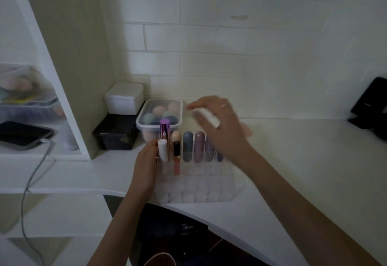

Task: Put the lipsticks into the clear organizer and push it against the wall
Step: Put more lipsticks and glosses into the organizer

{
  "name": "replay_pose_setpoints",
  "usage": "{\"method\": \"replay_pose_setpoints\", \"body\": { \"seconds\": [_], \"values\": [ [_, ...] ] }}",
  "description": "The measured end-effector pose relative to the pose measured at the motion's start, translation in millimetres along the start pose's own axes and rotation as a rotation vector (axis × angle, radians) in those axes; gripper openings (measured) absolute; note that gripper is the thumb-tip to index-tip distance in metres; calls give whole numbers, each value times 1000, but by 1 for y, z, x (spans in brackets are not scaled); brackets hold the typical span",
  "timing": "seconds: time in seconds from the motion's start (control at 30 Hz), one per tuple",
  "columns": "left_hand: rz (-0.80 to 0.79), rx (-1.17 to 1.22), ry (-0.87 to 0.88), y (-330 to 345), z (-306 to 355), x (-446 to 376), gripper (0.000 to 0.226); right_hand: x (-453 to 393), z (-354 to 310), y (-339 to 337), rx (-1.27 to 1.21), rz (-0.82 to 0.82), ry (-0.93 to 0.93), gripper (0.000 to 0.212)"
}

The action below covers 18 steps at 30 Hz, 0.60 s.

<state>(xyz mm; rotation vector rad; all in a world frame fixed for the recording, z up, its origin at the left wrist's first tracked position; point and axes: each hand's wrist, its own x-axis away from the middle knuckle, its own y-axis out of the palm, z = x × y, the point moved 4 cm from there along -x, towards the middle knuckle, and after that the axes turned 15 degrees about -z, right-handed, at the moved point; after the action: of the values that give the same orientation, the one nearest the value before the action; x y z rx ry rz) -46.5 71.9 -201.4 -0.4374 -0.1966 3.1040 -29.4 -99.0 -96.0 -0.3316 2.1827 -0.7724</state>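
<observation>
A clear organizer (199, 190) with a grid of slots stands near the front edge of the white counter. Its back rows hold several lipsticks upright: a purple metallic one (164, 128), a white one (163, 150), a peach-capped one (176, 148), a blue-grey one (187, 147) and a mauve one (199, 147). My left hand (146, 167) rests against the organizer's left side, fingers by the white lipstick. My right hand (222, 127) hovers blurred above the organizer's right back corner, fingers spread, holding nothing. A pinkish object (248, 130) lies on the counter just beyond it.
A lidded clear tub (140, 123) of makeup sponges, a white box (123, 99) on a black box (116, 134) stand behind the organizer near the tiled wall (230, 56). A shelf unit (69, 77) rises on the left with a cable (35, 173). A black stand (370, 106) sits far right.
</observation>
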Motion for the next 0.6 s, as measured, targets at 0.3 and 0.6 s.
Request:
{"method": "replay_pose_setpoints", "body": {
  "seconds": [0.3,0.6],
  "values": [
    [29,-45,-70,2,4,3,32,42,153,-26,351,-79,659,41],
    [47,14,-118,5,11,7,32,51,170,-4,405,-290,658,36]
  ]
}}
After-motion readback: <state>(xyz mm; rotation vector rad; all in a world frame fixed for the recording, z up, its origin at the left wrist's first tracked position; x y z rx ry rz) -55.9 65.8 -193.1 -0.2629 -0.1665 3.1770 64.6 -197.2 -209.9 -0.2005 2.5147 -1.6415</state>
